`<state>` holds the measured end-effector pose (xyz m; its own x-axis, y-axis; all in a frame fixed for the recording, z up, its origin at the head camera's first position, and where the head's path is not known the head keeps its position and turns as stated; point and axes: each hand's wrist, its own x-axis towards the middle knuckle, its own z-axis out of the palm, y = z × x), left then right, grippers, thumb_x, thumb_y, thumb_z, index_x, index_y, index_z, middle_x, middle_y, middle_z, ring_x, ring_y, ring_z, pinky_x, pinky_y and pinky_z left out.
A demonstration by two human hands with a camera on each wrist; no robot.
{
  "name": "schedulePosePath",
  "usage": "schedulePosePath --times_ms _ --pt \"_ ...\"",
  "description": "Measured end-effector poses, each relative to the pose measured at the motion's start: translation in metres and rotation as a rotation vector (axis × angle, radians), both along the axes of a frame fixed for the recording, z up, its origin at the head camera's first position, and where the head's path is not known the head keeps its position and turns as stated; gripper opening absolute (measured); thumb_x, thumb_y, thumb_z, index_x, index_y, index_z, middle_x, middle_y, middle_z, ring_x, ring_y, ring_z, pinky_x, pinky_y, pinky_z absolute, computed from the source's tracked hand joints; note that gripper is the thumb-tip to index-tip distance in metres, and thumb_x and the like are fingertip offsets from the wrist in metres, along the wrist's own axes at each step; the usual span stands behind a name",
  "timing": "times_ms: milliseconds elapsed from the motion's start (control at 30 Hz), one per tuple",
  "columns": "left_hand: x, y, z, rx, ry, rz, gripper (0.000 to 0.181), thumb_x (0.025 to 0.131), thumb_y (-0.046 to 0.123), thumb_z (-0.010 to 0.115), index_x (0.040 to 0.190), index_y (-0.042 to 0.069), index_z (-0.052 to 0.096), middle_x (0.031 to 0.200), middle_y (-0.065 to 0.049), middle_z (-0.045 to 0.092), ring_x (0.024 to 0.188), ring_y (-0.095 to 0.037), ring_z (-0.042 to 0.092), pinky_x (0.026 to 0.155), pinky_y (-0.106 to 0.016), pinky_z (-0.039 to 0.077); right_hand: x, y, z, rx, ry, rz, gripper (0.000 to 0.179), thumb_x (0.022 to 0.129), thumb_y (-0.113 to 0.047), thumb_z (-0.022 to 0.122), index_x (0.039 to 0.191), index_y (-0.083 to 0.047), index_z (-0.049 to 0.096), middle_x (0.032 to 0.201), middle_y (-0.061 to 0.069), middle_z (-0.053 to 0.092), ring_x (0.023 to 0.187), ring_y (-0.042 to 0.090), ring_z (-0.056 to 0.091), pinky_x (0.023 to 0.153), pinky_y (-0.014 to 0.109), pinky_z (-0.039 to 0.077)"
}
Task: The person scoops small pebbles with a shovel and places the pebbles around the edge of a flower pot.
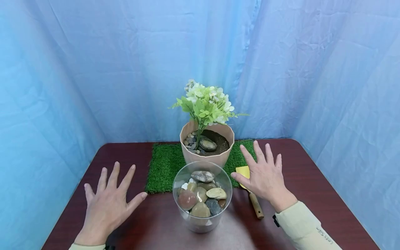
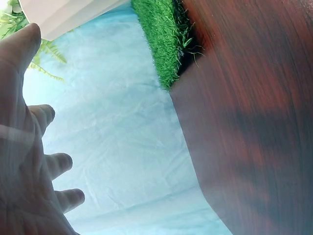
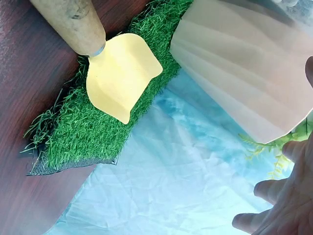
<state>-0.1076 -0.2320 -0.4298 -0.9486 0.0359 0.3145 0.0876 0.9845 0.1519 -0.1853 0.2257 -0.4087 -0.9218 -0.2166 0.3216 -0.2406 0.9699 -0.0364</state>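
Observation:
My left hand is spread over the left side of the table, its fingers straight and holding nothing. On the right, my other hand is also spread, overlapping part of a small trowel with a yellow blade and wooden handle. Between the hands stands a clear plastic container with several smooth stones in it. Behind it, a pale pink flowerpot holds dark soil, small pebbles, one larger dark stone and a plant with white flowers and green leaves.
A strip of artificial grass lies under the flowerpot, near the far edge of the dark red wooden table. Light blue curtains hang behind the table and on both sides.

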Motion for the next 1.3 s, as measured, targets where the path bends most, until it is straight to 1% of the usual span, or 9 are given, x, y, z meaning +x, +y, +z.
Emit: schedulePosePath --times_ms 300,500,733,867,1033,1133,1233,1300 --pt "0.002 0.003 0.003 0.0 0.013 -0.011 0.092 0.09 0.08 0.055 0.166 0.037 0.025 0.169 -0.023 0.028 0.152 -0.055 0.023 0.101 -0.092 0.013 0.0 0.0 0.0 -0.013 0.009 0.01 0.096 0.087 -0.082 0.056 0.164 -0.031 0.032 0.171 0.02 0.024 0.154 0.056 0.019 0.11 0.084 0.018" --pt "0.003 0.007 0.005 0.006 0.029 -0.029 0.09 0.091 0.079 0.056 0.165 0.036 0.027 0.167 -0.023 0.032 0.15 -0.055 0.028 0.102 -0.091 0.013 0.002 -0.001 0.002 -0.015 0.003 0.013 0.096 0.087 -0.08 0.058 0.164 -0.03 0.032 0.17 0.02 0.025 0.153 0.056 0.019 0.111 0.083 0.019" --pt "0.004 0.012 0.007 0.016 0.047 -0.047 0.088 0.092 0.077 0.057 0.164 0.034 0.031 0.166 -0.022 0.035 0.148 -0.053 0.033 0.103 -0.089 0.015 0.005 -0.001 0.003 -0.026 -0.006 0.015 0.095 0.088 -0.079 0.06 0.164 -0.029 0.032 0.17 0.021 0.025 0.154 0.056 0.019 0.112 0.083 0.018" --pt "0.005 0.015 0.008 0.017 0.049 -0.054 0.087 0.092 0.076 0.057 0.164 0.033 0.032 0.165 -0.022 0.037 0.147 -0.052 0.035 0.104 -0.088 0.016 0.006 0.0 0.003 -0.031 -0.003 0.018 0.095 0.088 -0.078 0.06 0.164 -0.029 0.032 0.17 0.021 0.026 0.153 0.056 0.02 0.112 0.082 0.019" --pt "0.005 0.02 0.009 0.02 0.052 -0.064 0.087 0.093 0.075 0.058 0.163 0.03 0.035 0.163 -0.022 0.04 0.147 -0.049 0.038 0.106 -0.085 0.019 0.007 -0.001 0.003 -0.041 0.004 0.025 0.094 0.089 -0.076 0.061 0.164 -0.028 0.033 0.169 0.022 0.028 0.153 0.056 0.021 0.111 0.082 0.021" --pt "0.005 0.024 0.009 0.036 0.063 -0.081 0.086 0.093 0.072 0.06 0.163 0.028 0.037 0.161 -0.021 0.044 0.145 -0.048 0.041 0.107 -0.083 0.021 0.007 -0.002 0.003 -0.049 0.017 0.031 0.093 0.089 -0.075 0.063 0.163 -0.027 0.035 0.168 0.022 0.029 0.152 0.056 0.023 0.111 0.081 0.023" --pt "0.005 0.03 0.008 0.063 0.088 -0.111 0.084 0.093 0.068 0.064 0.162 0.026 0.039 0.158 -0.021 0.048 0.143 -0.047 0.044 0.107 -0.081 0.025 0.008 -0.003 0.003 -0.059 0.033 0.038 0.092 0.089 -0.073 0.064 0.163 -0.026 0.037 0.168 0.021 0.031 0.151 0.056 0.025 0.112 0.08 0.024" --pt "0.004 0.033 0.009 0.076 0.101 -0.132 0.084 0.094 0.067 0.064 0.162 0.025 0.039 0.157 -0.021 0.05 0.143 -0.047 0.046 0.108 -0.08 0.027 0.009 -0.004 0.004 -0.064 0.038 0.044 0.091 0.09 -0.072 0.065 0.163 -0.025 0.037 0.167 0.022 0.032 0.151 0.056 0.026 0.112 0.08 0.024"
